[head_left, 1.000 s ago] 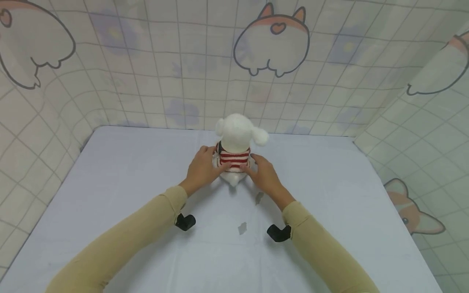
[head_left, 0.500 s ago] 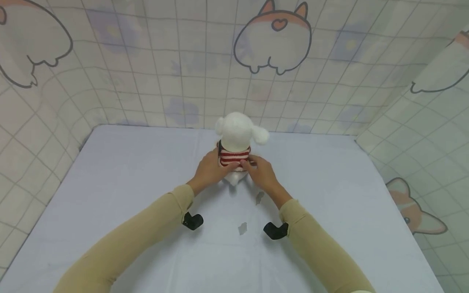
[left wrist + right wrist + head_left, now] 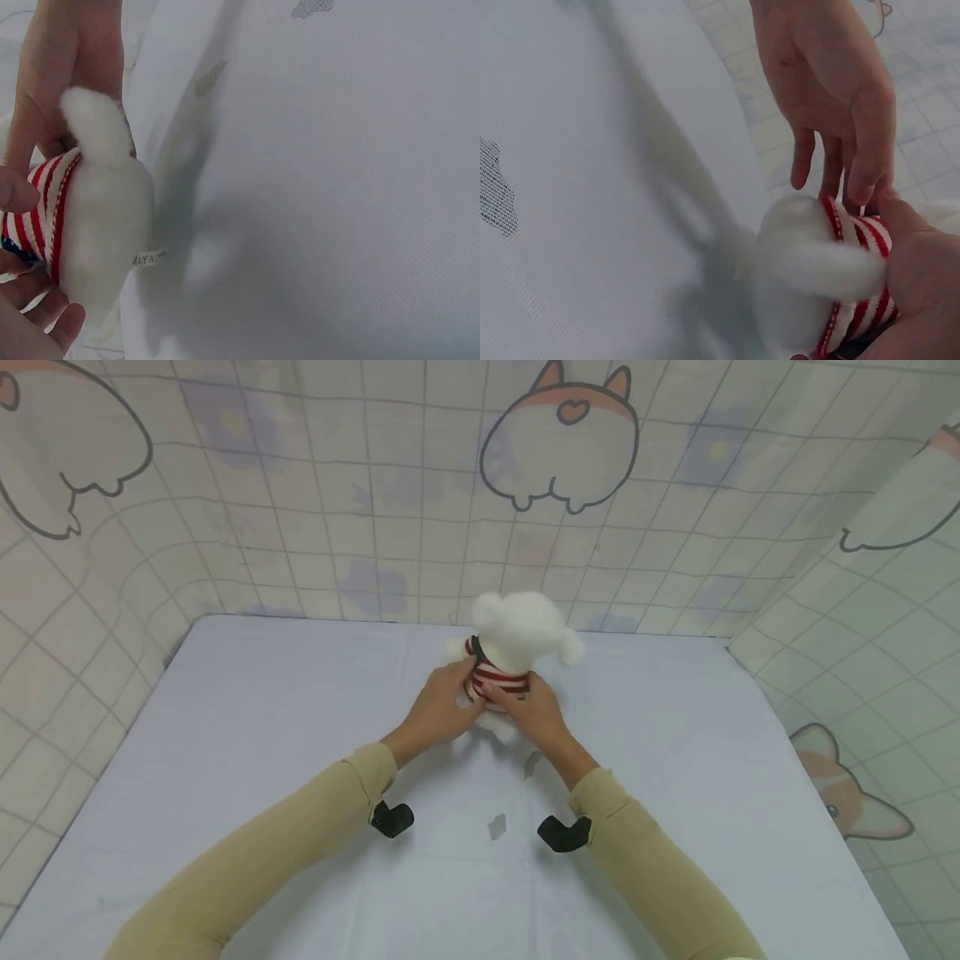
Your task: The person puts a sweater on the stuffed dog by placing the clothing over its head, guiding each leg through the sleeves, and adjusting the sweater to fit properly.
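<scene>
A white plush dog (image 3: 525,631) in a red-and-white striped sweater (image 3: 501,679) is at the table's far middle, its back largely towards me. My left hand (image 3: 442,702) holds its left side, the thumb low by the sweater's hem. From the right my right hand (image 3: 538,710) grips the body, its thumb lying across the striped back. In the left wrist view, the left fingers (image 3: 52,311) curl along the toy's white lower body (image 3: 112,232), where a small printed tag (image 3: 148,259) sticks out. The toy's front is hidden.
A white cloth covers the table (image 3: 285,693); two grey patches (image 3: 497,827) mark it near the middle. Behind and at both sides hangs a grid-patterned curtain (image 3: 405,527) with cartoon corgis. Black wrist mounts (image 3: 564,833) jut from the sleeves.
The plush dog has turned and its head has shifted to the right, tilting. My left hand has moved rightwards with it, and my right thumb has slid left across its back.
</scene>
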Demonstrator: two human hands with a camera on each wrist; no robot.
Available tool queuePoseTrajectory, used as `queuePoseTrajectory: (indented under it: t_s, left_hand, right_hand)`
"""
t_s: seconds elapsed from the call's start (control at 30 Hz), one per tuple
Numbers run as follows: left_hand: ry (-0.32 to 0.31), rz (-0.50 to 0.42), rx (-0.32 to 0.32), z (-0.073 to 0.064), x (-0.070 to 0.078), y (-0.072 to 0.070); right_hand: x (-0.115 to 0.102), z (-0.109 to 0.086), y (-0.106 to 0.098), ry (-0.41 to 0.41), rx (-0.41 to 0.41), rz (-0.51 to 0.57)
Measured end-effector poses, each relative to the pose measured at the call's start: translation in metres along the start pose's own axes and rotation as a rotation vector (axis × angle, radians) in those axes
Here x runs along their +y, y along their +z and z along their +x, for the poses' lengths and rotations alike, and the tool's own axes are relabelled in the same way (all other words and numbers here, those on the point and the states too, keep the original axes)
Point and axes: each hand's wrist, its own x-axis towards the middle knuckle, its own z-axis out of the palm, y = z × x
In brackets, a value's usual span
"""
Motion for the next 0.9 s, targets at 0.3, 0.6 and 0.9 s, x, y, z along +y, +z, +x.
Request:
queuePoseTrajectory:
  t_s: [0.3, 0.6, 0.9]
  left_hand:
    - [0.087, -0.043, -0.060, -0.007, 0.010, -0.003]
    - [0.188, -0.079, 0.012, -0.006, 0.007, -0.005]
    - [0.096, -0.172, 0.101, -0.001, 0.001, -0.010]
  right_hand:
    - [0.006, 0.002, -0.010, -0.046, 0.082, 0.104]
    - [0.011, 0.000, -0.027, 0.017, 0.185, -0.011]
    - [0.015, -0.002, -0.047, 0.063, 0.093, 0.111]
